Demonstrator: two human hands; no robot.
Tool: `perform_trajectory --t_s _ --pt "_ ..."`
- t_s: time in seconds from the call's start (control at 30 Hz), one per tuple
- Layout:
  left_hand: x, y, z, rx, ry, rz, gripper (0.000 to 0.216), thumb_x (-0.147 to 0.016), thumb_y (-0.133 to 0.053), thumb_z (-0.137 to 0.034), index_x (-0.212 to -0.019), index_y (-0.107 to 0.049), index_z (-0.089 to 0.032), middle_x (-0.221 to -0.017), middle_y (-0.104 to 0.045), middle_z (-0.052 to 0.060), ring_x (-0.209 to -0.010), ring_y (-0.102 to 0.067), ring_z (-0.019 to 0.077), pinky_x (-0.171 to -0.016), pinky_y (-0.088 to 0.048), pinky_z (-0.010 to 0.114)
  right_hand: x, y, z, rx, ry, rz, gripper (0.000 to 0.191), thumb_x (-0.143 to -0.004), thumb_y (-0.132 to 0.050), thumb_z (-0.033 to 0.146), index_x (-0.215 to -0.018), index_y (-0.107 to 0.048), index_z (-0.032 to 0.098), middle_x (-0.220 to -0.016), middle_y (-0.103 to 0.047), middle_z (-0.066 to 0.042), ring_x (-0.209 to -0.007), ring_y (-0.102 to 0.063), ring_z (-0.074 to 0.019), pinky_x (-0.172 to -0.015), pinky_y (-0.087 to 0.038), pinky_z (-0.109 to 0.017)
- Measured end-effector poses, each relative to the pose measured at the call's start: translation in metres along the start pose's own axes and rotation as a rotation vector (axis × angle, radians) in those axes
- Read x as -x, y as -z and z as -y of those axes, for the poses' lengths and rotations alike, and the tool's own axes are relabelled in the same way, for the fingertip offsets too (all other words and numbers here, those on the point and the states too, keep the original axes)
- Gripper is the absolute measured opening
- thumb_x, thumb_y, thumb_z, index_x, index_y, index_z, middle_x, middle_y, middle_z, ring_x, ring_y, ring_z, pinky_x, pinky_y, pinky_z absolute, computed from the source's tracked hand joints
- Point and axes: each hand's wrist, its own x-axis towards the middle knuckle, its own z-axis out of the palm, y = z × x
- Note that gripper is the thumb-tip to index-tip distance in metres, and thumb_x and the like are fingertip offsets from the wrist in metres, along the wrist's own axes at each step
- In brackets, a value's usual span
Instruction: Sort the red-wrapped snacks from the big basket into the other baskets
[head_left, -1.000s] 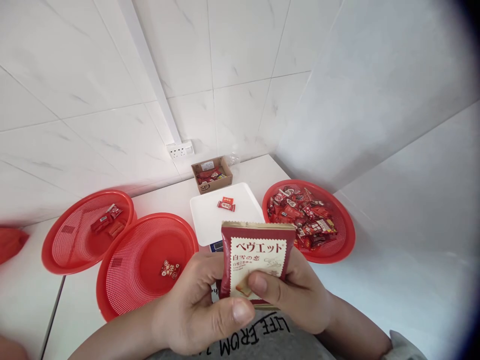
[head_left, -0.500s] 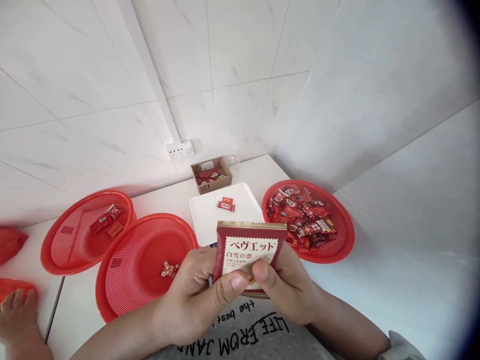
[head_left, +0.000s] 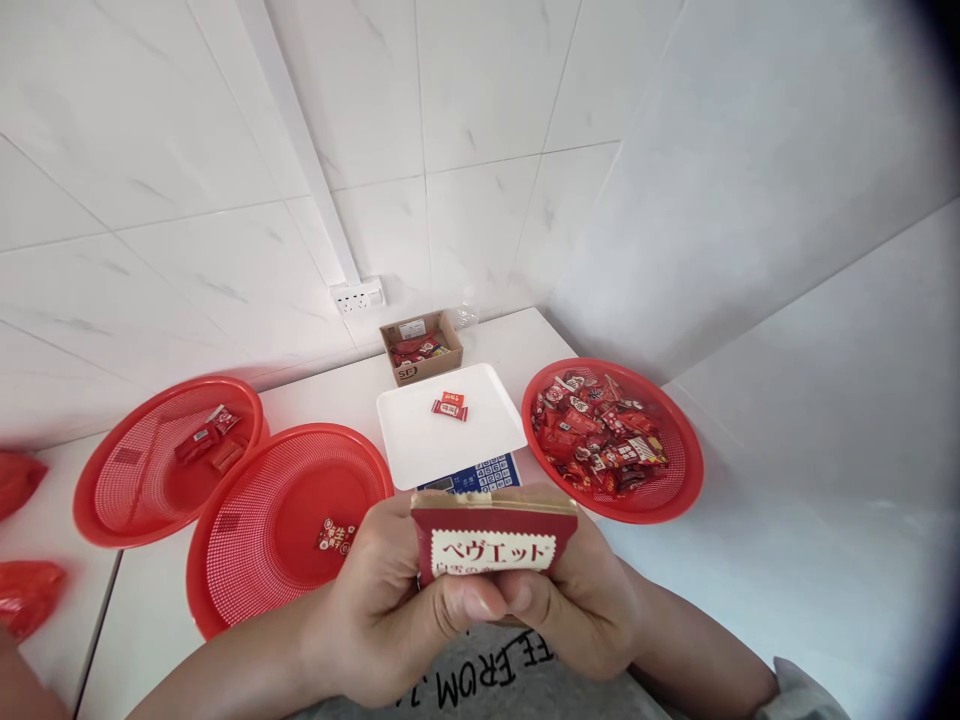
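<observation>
Left hand (head_left: 394,610) and right hand (head_left: 592,605) closed around dark-red and cream packet (head_left: 495,540), thumbs meeting across its front. Packet held tilted before grey shirt (head_left: 525,692), nearer than white-topped scale (head_left: 420,440) on tabletop (head_left: 322,395). Two small red wrapped pieces (head_left: 450,409) on scale. Cardboard box (head_left: 431,372) behind it. Red basket (head_left: 681,455) heaped with small packages (head_left: 585,430) to right, two sparsely filled red baskets (head_left: 307,505) to left

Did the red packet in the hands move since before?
Yes: the held red packet has moved lower in the view, away from the white tray, uncovering the blue keypad.
</observation>
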Motion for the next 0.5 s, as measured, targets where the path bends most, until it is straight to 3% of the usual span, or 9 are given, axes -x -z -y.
perform_trajectory --t_s 0.27,0.5 --pt "0.0017 0.0009 0.0016 -0.185 -0.105 -0.014 0.027 -0.09 -0.046 -0.039 -0.078 -0.056 -0.018 -0.064 -0.057 0.002 -0.058 -0.052 0.0105 -0.054 -0.044 0.019 0.0029 -0.002 -0.0009 0.174 0.071 -0.054 0.029 -0.095 -0.035 0.037 -0.077 -0.052 0.021 -0.066 -0.054 0.0 -0.059 -0.049 -0.0122 -0.059 -0.044 -0.022" --pt "0.0011 0.0001 -0.0027 0.003 0.027 0.004 0.025 -0.088 -0.052 -0.038 -0.08 -0.062 -0.018 -0.066 -0.061 0.004 -0.059 -0.056 0.0124 -0.058 -0.048 0.022 0.0021 -0.0022 -0.0023 0.006 0.024 -0.051 0.032 -0.091 -0.039 0.047 -0.078 -0.053 0.021 -0.068 -0.055 -0.001 -0.061 -0.053 -0.0129 -0.061 -0.045 -0.024"
